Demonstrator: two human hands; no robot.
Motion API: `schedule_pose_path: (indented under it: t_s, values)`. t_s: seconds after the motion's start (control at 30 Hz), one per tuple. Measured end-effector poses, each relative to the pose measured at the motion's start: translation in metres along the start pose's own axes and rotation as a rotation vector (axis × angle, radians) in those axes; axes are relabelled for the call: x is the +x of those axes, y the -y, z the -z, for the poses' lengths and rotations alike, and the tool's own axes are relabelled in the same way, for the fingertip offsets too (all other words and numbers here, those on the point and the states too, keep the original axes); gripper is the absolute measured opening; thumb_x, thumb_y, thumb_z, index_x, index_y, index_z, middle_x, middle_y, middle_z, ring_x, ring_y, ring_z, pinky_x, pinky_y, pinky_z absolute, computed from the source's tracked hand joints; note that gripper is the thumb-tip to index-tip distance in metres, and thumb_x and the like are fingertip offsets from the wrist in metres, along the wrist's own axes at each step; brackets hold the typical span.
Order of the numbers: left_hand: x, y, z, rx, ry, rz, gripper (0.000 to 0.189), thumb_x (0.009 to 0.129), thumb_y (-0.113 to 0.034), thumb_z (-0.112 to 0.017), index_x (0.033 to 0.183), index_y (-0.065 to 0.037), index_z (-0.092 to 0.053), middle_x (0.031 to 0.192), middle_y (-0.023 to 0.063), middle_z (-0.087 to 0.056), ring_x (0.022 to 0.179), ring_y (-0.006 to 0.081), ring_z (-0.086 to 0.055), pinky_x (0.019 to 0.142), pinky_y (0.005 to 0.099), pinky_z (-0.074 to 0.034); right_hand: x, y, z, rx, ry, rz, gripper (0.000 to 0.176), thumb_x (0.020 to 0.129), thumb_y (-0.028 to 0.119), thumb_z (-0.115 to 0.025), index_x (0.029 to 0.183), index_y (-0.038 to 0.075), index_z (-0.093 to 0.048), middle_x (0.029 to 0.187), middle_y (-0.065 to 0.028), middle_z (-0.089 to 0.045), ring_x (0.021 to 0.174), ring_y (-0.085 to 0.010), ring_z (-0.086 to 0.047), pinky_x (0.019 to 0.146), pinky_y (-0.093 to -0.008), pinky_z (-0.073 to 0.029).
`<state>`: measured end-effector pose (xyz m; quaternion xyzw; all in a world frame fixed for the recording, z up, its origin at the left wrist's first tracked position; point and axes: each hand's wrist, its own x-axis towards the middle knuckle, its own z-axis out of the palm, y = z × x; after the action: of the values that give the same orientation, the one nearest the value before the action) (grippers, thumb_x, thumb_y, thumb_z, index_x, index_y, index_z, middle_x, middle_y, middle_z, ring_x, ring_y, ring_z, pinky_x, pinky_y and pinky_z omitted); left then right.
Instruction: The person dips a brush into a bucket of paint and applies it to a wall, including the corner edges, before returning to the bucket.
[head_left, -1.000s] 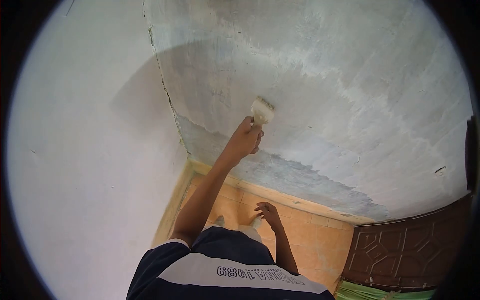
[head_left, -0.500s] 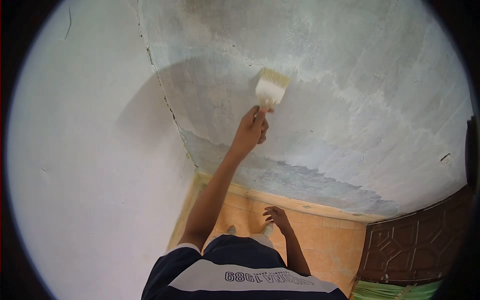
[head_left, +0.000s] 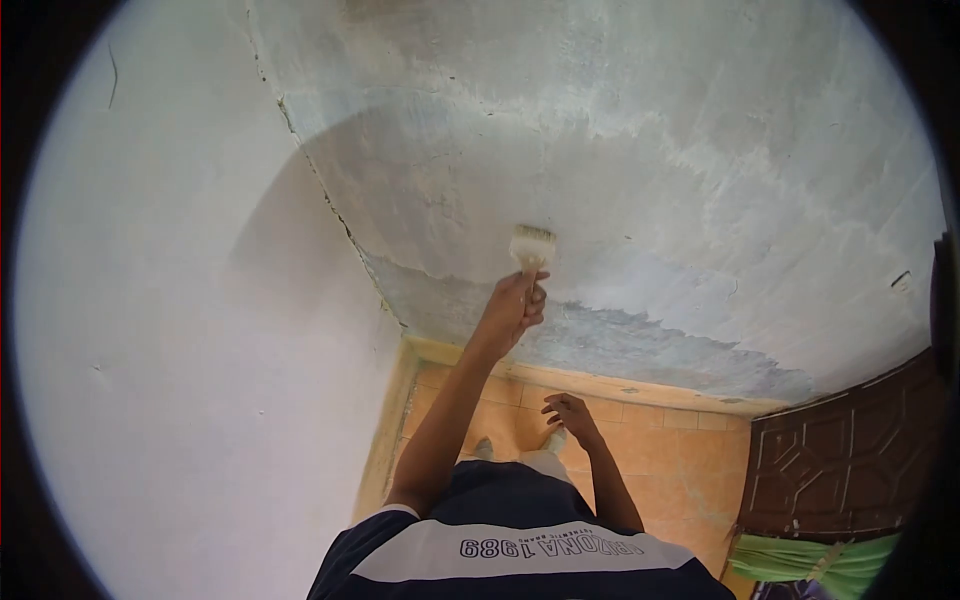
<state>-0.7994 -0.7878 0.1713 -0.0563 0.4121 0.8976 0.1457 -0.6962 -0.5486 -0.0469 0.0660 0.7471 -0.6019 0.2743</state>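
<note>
My left hand is closed round the handle of a flat paintbrush, whose wide, pale bristles point up the wall. The brush head is at the patchy grey-white wall, a little above a ragged darker grey band low on it. Lower down, my right hand hangs in front of me over the tiled floor, with its loosely bent fingers apart and nothing in them.
On the left stands a smooth whitish wall, and a cracked seam runs down the corner. Orange floor tiles lie below. At the right are a dark brown carved panel and green cloth.
My left hand has brought the paintbrush down the wall, closer to the darker band. My right hand still hangs low, and the view has shifted slightly.
</note>
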Motion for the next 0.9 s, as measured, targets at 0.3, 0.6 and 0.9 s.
schedule_pose_path:
  t_s: [0.3,0.6,0.9]
  values:
    - [-0.025,-0.075,-0.067,0.189,0.093,-0.230,0.044,0.109,-0.034,-0.050,0.129,0.006,-0.051,0.071,-0.0055,-0.036,0.053,0.0024,-0.029,0.044,0.0197,-0.026,-0.001,-0.015,-0.002,0.054,-0.004,-0.003,0.028,0.104,0.024,-0.055,0.120,0.003,-0.066,0.100,-0.0092,-0.074,0.078,-0.0173,-0.070,0.068,-0.0297,-0.053]
    - [0.046,0.004,0.007,0.465,-0.023,-0.361,0.046,0.109,-0.049,-0.045,0.097,-0.006,-0.056,0.065,-0.0077,-0.031,0.049,0.0022,-0.025,0.043,0.0217,-0.024,0.003,-0.030,0.000,0.069,-0.026,0.016,0.029,0.104,0.026,-0.056,0.118,0.002,-0.066,0.099,-0.0105,-0.074,0.075,-0.0174,-0.070,0.066,-0.0300,-0.054]
    - [0.054,0.138,0.096,0.148,-0.074,-0.013,0.044,0.108,-0.049,-0.047,0.098,-0.007,-0.054,0.065,-0.0062,-0.034,0.050,0.0039,-0.028,0.044,0.0220,-0.024,-0.010,-0.033,0.009,0.075,-0.055,-0.009,0.028,0.102,0.022,-0.056,0.116,0.000,-0.067,0.097,-0.0123,-0.074,0.075,-0.0175,-0.070,0.066,-0.0300,-0.055]
